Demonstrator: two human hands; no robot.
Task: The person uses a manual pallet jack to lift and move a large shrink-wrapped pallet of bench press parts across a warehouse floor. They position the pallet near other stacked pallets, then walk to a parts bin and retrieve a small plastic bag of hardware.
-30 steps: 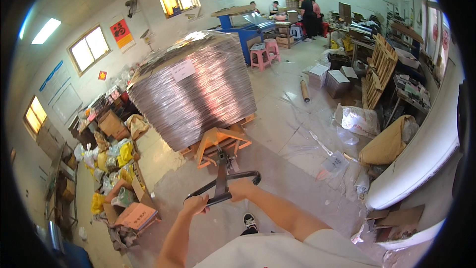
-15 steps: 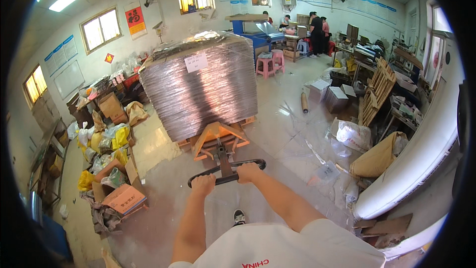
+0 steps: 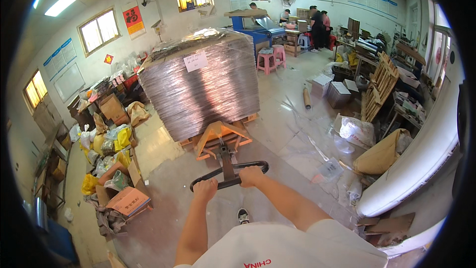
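Both my hands grip the black loop handle [image 3: 225,172] of an orange pallet jack [image 3: 219,139] in front of me. My left hand [image 3: 206,188] closes on the handle's left side, my right hand [image 3: 251,175] on its right side. The jack carries a tall stack of flat sheets wrapped in clear film [image 3: 201,82], with a white paper label on its front. The stack sits on a wooden pallet [image 3: 249,118] on the pale floor. My shoe [image 3: 242,215] shows below the handle.
Cardboard boxes and yellow bags [image 3: 113,154] line the left wall. On the right lie clear plastic sheets [image 3: 317,151], a sack [image 3: 381,155], grey boxes [image 3: 338,92] and upright wooden pallets [image 3: 378,83]. Pink stools [image 3: 271,58], a blue machine [image 3: 253,25] and several people [image 3: 317,22] are at the back.
The view has swung left to right, so the stack and jack now lie straight ahead. Both hands stay on the handle throughout.
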